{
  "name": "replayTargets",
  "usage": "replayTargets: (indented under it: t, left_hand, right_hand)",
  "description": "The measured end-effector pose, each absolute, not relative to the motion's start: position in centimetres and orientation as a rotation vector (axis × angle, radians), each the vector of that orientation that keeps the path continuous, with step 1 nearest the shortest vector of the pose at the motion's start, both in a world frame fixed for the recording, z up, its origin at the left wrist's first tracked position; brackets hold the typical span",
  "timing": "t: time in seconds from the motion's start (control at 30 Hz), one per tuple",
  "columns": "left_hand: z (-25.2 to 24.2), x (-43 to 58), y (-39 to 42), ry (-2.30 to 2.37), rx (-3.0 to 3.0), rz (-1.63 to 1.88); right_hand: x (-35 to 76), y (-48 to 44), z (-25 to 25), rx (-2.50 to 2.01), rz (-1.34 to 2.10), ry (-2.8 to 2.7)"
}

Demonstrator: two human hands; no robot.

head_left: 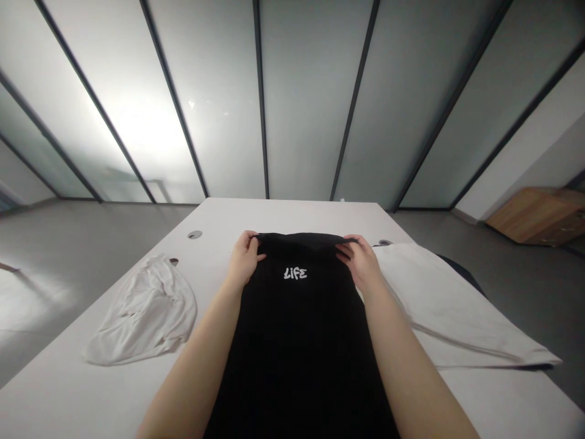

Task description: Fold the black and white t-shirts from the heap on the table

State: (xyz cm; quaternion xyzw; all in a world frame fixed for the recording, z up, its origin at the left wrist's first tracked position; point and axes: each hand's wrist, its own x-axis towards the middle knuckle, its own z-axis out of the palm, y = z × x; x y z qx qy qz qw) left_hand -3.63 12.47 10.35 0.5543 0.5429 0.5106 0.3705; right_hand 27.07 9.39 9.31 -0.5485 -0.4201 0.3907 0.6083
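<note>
**Head view: black garment (297, 347), one, pinched at far edge**

Soft, light, limp; likely best held by that hemmed edge. Lies lengthwise mid-frame on white table (292, 216). Left hand (244, 259) and right hand (361, 263), well apart, each clamped on the edge. Two others: bunched white cloth (141, 311) left, flat white cloth (457, 305) right. One wooden cabinet (534, 216), upper right.

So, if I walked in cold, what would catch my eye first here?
The black garment printed with white "LIFE" stands out most, lying down the middle of the white table, its far edge gripped by the left hand and right hand. A crumpled white cloth lies to its left, a flatter white cloth to its right. Behind rises a bright frosted glass wall.
</note>
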Motion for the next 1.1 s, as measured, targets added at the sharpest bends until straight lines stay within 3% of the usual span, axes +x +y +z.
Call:
replayTargets:
  t: [0.1, 0.27, 0.33, 0.4, 0.57, 0.63, 0.9, 1.1]
  left_hand:
    - [10.8, -4.2, 12.2, 1.44, 1.556, 1.104]
    - [11.9, -7.0, 10.3, 1.295, 1.496, 0.139]
    - [12.0, -8.0, 10.0, 1.259, 1.443, -0.027]
    - [11.7, -8.4, 10.4, 1.26, 1.455, 0.113]
    - [9.4, -6.4, 12.8, 1.401, 1.614, 1.228]
    - [8.1, -4.8, 13.2, 1.48, 1.778, 1.346]
    - [1.9, 1.4, 9.9, 1.651, 2.437, 0.465]
    - [0.5, -1.0, 10.8, 1.905, 2.369, 0.316]
  right_hand:
    - [28.0, 8.2, 9.9, -1.323, 1.201, -1.021]
    - [29.3, 6.1, 10.4, -1.625, 1.735, -1.382]
    - [29.3, 6.1, 10.3, -1.667, 1.775, -1.433]
    - [28.9, 6.5, 10.1, -1.609, 1.7, -1.433]
    - [26.5, 8.0, 9.2, -1.32, 0.95, -1.442]
    - [25.3, 8.3, 8.7, -1.299, 0.793, -1.602]
    - [19.8, 8.1, 3.8, -1.72, 0.631, -2.186]
    - [20.8, 8.6, 1.5, -1.963, 0.416, -2.132]
